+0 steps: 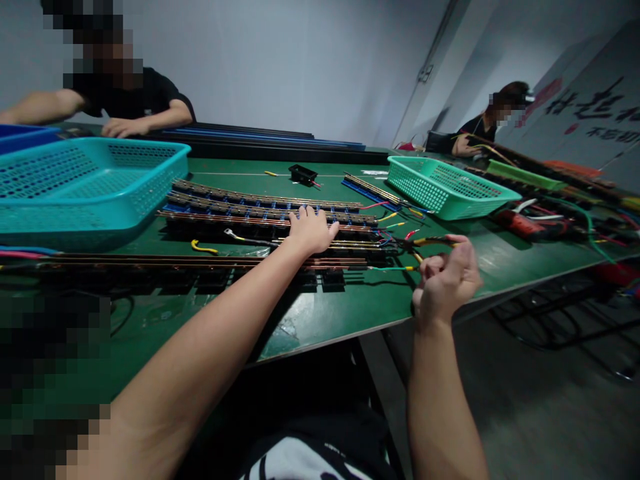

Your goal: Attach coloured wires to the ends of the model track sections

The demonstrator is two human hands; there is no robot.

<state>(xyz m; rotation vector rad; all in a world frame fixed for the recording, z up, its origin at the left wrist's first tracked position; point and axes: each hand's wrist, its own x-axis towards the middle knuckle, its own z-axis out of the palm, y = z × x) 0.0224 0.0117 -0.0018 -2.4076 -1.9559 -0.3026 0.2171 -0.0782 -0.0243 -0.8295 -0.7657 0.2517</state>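
My left hand [311, 228] lies flat with fingers spread on long copper conductor rails [260, 212] set in black and blue holders on the green table [340, 307]. My right hand [445, 280] is closed in a fist near the table's front edge, gripping the yellow handles of a small plier-like tool [425, 243] whose tip points left at coloured wire ends [395, 233] coming off the rails. Another long rail strip [190, 261] runs in front of my left hand.
A blue basket [85, 183] stands at the left, a green basket [445, 190] at the right. A small black part [303, 175] lies further back. One person sits across at the far left, another at the far right. Red tools [525, 223] and cables lie at right.
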